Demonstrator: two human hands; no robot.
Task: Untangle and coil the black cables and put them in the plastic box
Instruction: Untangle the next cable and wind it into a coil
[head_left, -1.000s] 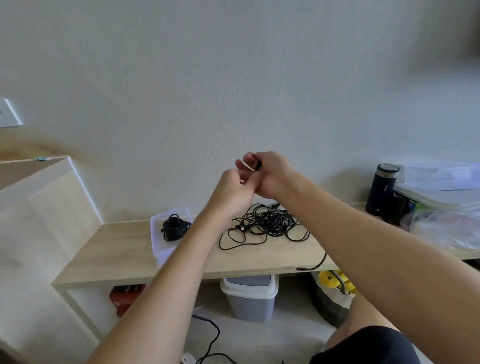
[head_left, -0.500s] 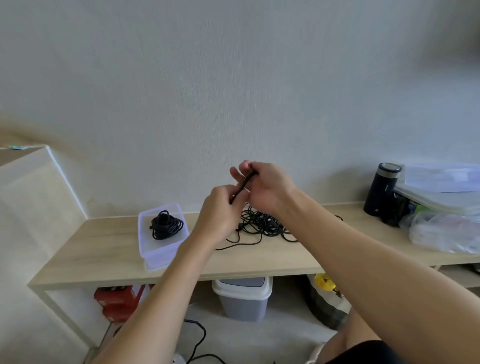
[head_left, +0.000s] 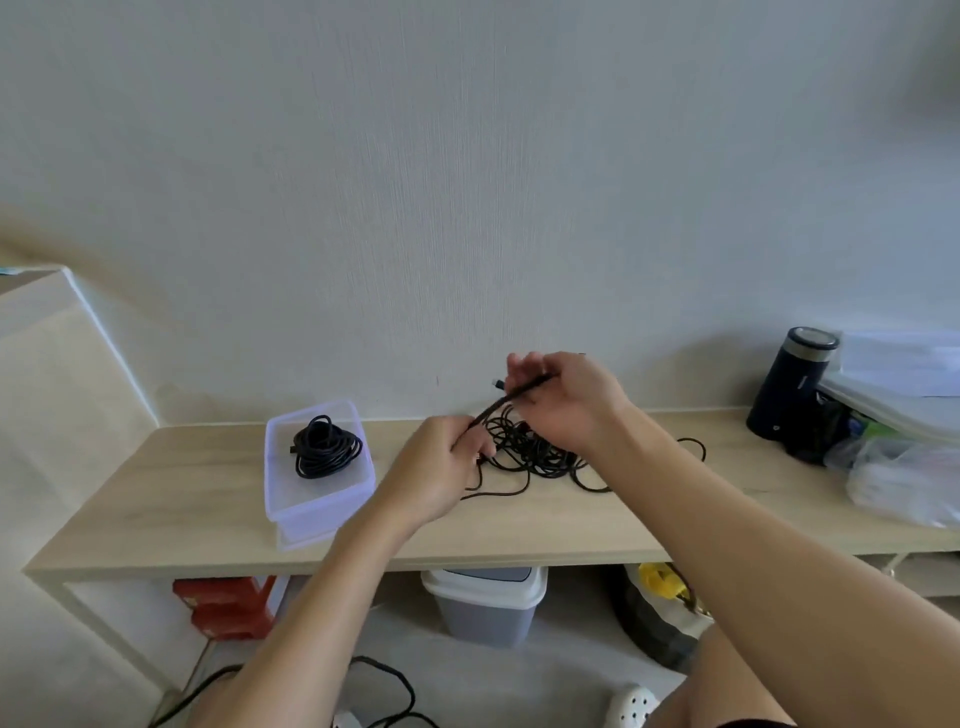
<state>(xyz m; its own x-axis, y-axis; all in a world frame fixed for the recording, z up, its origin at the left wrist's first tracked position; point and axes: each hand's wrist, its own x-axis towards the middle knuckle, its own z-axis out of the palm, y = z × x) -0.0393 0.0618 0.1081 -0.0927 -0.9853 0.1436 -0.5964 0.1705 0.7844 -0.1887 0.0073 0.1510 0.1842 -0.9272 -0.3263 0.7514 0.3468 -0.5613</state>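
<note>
A tangle of black cables lies on the wooden table, partly hidden behind my hands. My right hand pinches a straight stretch of black cable near its plug end, above the tangle. My left hand grips the same stretch lower down, to the left. A clear plastic box stands left of the tangle, holding one coiled black cable.
A dark flask and clear bags with papers crowd the table's right end. Below the table are a grey bin, red items and a dark bag. A black cord trails on the floor.
Both hands have dropped lower and drawn apart, stretching a short length of cable between them. The view has tilted down slightly.
</note>
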